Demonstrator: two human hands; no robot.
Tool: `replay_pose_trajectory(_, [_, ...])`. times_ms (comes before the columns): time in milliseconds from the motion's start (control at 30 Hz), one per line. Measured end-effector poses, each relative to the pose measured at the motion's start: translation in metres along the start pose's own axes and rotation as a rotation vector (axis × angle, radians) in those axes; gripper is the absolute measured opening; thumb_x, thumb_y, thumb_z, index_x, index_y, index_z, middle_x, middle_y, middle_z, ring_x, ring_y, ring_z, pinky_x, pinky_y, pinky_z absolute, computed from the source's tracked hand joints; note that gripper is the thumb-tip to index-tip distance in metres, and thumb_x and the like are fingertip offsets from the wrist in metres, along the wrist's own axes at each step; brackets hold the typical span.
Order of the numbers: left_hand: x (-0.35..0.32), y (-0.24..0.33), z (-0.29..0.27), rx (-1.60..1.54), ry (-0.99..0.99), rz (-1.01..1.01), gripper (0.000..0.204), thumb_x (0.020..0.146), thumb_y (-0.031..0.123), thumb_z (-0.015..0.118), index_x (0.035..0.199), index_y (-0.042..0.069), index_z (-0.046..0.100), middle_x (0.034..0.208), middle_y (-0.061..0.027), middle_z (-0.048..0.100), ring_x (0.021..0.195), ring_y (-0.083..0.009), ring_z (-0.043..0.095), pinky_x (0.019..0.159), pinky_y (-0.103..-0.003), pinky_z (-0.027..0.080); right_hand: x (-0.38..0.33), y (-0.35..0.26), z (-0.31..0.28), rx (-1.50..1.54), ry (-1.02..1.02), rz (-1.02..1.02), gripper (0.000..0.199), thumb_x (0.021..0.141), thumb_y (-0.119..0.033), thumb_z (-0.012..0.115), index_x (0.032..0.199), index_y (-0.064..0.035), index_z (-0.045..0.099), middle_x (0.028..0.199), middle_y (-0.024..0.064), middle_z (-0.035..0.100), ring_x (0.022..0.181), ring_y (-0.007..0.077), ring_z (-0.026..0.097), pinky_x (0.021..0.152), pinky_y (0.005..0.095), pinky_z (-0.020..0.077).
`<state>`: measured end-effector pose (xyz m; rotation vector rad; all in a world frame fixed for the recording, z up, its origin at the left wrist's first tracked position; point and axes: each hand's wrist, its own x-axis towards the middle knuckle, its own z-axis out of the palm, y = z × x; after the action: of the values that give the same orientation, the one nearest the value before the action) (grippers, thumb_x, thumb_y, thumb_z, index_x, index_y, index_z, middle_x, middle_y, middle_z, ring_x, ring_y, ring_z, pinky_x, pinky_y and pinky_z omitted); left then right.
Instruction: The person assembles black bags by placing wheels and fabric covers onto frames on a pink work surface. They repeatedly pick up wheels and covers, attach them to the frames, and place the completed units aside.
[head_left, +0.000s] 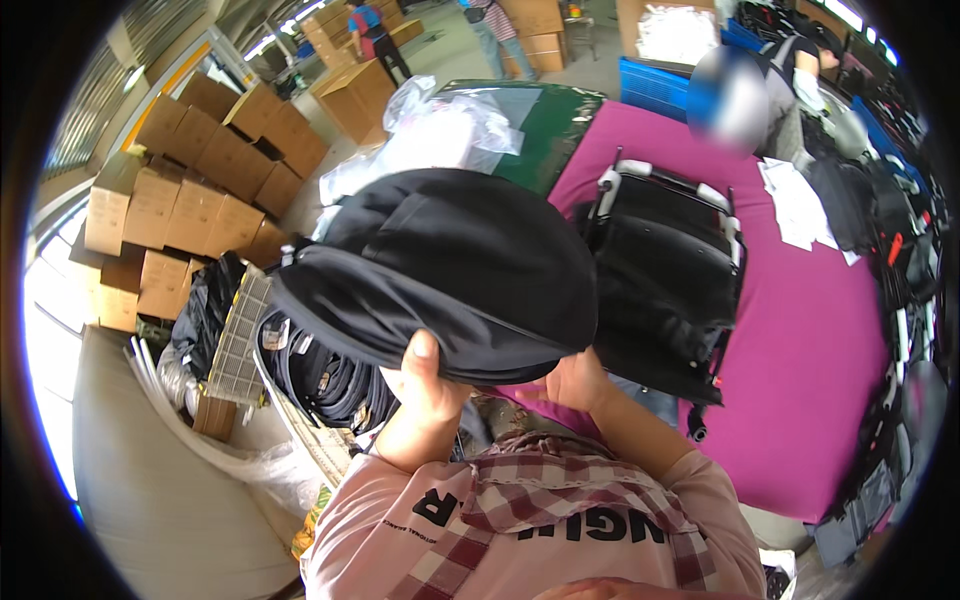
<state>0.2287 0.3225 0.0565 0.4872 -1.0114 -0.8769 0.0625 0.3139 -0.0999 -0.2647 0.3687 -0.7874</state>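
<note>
A workshop fills the background, a magenta table [810, 390] spreading over the right of the frame. At the centre is the black hood [460, 270]: the left hand [430, 385] grips its lower edge, thumb on the outside; the right hand [577, 380] is at its lower right, fingers partly hidden, how firmly closed I cannot tell. Just right, a black frame [660, 270] lies on the table. Left of centre, black hoops [325, 370] lie heaped. Plastic [440, 130] covers part of a green table [565, 125], upper centre; cartons [190, 170] stand upper left.
</note>
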Motion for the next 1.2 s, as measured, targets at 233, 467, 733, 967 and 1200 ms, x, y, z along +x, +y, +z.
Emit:
replay_pose_trajectory(233, [-0.029, -0.041, -0.053, -0.068, -0.504, -0.066, 0.060, 0.093, 0.031, 0.053, 0.142, 0.001, 0.039, 0.139, -0.0145, 0.048, 0.128, -0.0285, 0.045, 0.112, -0.043, 0.030, -0.041, -0.085, 0.032, 0.120, -0.094, -0.436, 0.084, 0.088, -0.071, 0.041, 0.143, -0.0074, 0.040, 0.145, 0.0140, 0.044, 0.132, 0.0333, 0.042, 0.110, 0.0479, 0.0332])
replay_pose_trajectory(467, [0.041, -0.023, -0.069, 0.627, -0.673, 0.076, 0.054, 0.095, 0.023, 0.051, 0.144, 0.004, 0.036, 0.140, -0.0125, 0.046, 0.128, -0.0273, 0.044, 0.111, -0.041, 0.032, 0.032, -0.101, 0.029, -0.109, -0.326, -0.655, 0.060, 0.093, -0.046, 0.045, 0.137, -0.0044, 0.047, 0.137, 0.0155, 0.051, 0.126, 0.0322, 0.049, 0.109, 0.0474, 0.0365])
replay_pose_trajectory(733, [0.088, -0.044, -0.133, 1.461, -0.331, 0.447, 0.051, 0.098, 0.014, 0.048, 0.146, 0.007, 0.032, 0.142, -0.0102, 0.044, 0.129, -0.0259, 0.043, 0.109, -0.040, 0.034, 0.084, -0.094, 0.046, 0.053, -0.350, -0.607, 0.045, 0.095, -0.027, 0.045, 0.129, 0.0015, 0.052, 0.132, 0.0183, 0.055, 0.123, 0.0320, 0.052, 0.110, 0.0465, 0.0365])
replay_pose_trajectory(967, [0.084, -0.078, -0.156, -0.209, 0.029, -0.557, 0.056, 0.089, 0.013, 0.058, 0.141, 0.006, 0.038, 0.141, -0.0105, 0.046, 0.130, -0.0275, 0.044, 0.109, -0.044, 0.034, 0.094, -0.086, 0.021, -0.069, 0.227, -0.778, 0.041, 0.081, 0.005, 0.050, 0.120, -0.0033, 0.054, 0.120, 0.0112, 0.061, 0.112, 0.0264, 0.059, 0.098, 0.0417, 0.0465])
replay_pose_trajectory(1200, [0.087, -0.161, -0.189, -0.739, 0.111, -0.924, 0.082, 0.086, 0.064, 0.050, 0.142, 0.005, 0.038, 0.143, -0.0158, 0.045, 0.130, -0.0339, 0.044, 0.108, -0.048, 0.034, -0.015, -0.093, 0.021, -0.488, 0.451, -1.056, 0.056, 0.069, 0.012, 0.051, 0.123, -0.0034, 0.050, 0.122, 0.0087, 0.059, 0.115, 0.0221, 0.055, 0.102, 0.0355, 0.0406])
